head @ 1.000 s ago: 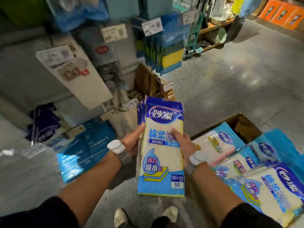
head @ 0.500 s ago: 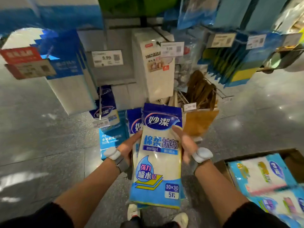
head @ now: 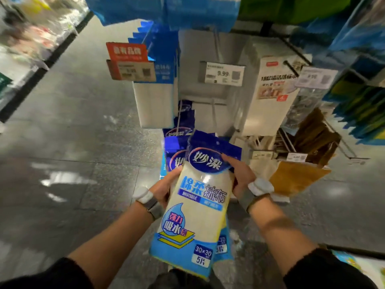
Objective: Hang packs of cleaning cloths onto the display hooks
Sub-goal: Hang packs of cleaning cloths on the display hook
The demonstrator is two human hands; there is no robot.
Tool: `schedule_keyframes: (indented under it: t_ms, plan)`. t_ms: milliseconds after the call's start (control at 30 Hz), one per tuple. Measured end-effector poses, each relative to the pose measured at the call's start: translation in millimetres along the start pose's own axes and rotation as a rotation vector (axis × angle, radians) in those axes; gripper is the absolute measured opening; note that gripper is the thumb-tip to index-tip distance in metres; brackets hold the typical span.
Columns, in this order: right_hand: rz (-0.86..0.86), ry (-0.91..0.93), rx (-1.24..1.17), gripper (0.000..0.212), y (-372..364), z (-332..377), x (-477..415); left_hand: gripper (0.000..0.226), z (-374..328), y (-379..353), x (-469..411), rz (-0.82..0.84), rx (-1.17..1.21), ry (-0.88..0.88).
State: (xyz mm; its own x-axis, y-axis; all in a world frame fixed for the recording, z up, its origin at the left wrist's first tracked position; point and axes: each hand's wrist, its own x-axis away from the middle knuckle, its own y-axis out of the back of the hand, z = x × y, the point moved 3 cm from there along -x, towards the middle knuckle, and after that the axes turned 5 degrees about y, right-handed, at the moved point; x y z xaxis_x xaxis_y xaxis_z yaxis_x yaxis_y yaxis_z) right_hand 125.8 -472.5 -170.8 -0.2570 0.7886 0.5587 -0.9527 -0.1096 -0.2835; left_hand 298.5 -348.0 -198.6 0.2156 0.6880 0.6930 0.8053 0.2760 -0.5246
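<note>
1. Glossy blue-and-white plastic wraps the front pack of cleaning cloths (head: 200, 205), a long flat rectangle. It has a dark blue header and pale cloth showing through its clear middle. It is held tilted in mid-air in front of the display, with at least one matching pack stacked behind it.
2. The left hand (head: 164, 186) grips the stack's left edge, thumb curled to the front and fingers hidden behind.
3. The right hand (head: 239, 176) holds the upper right edge. One finger lies along the blue header and the rest curl behind.
4. A smooth white band (head: 142, 195) sits on each wrist.
5. Just beyond the stack, matching hung packs (head: 177, 157) with crinkled blue tops hang low on the display.
6. Above them are blocky white packs (head: 154, 105), a paper price tag (head: 223, 74) reading 9.99, and an orange-red sign (head: 126, 52).
7. Limp brown cloths (head: 312, 138) hang to the right, above a floor (head: 62, 163) of polished, speckled grey tiles.
</note>
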Motion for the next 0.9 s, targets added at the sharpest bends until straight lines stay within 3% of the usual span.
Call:
schedule_keyframes:
  t_ms: [133,367,533,567,667,900]
  plan:
    - [0.016,-0.072,0.053,0.024,-10,14,-23,0.068,-1,25,-1,-0.116,0.059,-0.063]
    - [0.069,-0.114,0.176,0.043,-2,21,-60,0.051,5,78,9,-0.317,0.161,-0.098]
    - [0.105,-0.145,0.385,0.035,5,18,-72,0.042,21,116,32,-0.457,0.199,-0.110]
    - [0.115,-0.150,0.419,0.032,6,16,-73,0.050,23,126,37,-0.463,0.207,-0.115]
    - [0.100,-0.144,0.559,0.025,9,5,-84,0.101,32,154,52,-0.536,0.208,-0.107]
    - [0.214,-0.056,0.937,0.037,-27,-21,-91,0.093,24,179,63,-0.638,0.235,-0.101]
